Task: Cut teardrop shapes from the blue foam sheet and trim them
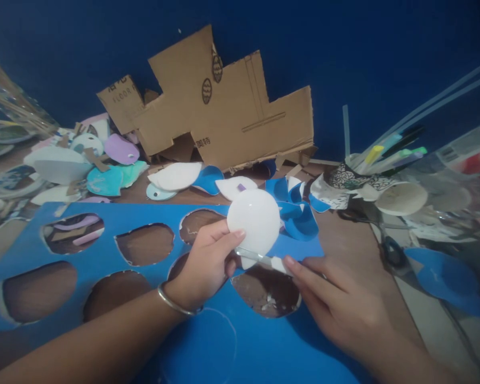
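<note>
My left hand (pixel 210 256) pinches a round white disc (pixel 253 218) by its lower left edge, thumb on the face toward me. The disc is held up above a blue sheet (pixel 200 341) with several rounded holes cut through it. A craft knife (pixel 264 260) with a long, narrow metal blade and a white handle is gripped in my right hand (pixel 336 296). Its blade lies across the lower edge of the disc, close to my left thumb. Whether the blade cuts into the disc, I cannot tell. The fingers behind the disc are partly hidden.
Brown cardboard (pixel 232 112) leans against the blue wall. White and blue cut pieces (pixel 176 176) lie before it, with a purple fish shape (pixel 121 149) in the pile at left. Scissors (pixel 392 250) and a cup of markers (pixel 402 197) are at right.
</note>
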`<state>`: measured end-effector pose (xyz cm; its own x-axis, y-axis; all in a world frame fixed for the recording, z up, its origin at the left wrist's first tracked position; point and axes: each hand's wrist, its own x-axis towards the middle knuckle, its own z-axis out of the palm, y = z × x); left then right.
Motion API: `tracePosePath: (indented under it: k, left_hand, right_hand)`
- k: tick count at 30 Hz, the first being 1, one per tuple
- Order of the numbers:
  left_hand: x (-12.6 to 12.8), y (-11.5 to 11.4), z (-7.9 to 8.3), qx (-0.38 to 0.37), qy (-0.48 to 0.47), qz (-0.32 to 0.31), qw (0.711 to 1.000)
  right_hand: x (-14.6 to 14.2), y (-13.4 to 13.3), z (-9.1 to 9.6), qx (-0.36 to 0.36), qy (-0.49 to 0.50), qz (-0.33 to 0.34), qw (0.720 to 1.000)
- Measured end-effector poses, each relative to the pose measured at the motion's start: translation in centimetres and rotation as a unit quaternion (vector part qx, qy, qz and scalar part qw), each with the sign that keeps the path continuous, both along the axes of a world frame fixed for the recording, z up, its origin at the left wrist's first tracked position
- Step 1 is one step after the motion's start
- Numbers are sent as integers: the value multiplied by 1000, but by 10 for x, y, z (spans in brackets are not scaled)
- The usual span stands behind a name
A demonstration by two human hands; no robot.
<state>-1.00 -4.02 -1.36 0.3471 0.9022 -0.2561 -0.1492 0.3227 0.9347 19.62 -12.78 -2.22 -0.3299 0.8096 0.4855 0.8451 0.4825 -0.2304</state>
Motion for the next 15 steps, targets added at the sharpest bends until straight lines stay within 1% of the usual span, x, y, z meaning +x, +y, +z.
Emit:
tracePosePath:
  k: [4, 8, 15]
  left_hand:
    - [0, 0, -1, 1, -8, 7, 1000]
    - [-1, 1, 0, -9, -13, 2, 1000]
    - [0, 1, 1, -24, -24, 6, 999]
  right_hand:
    - [1, -1, -1, -4, -4, -6, 1000]
    - [1, 0, 2, 7, -6, -13, 1000]
    - [0, 1, 1, 2, 7, -7, 1000]
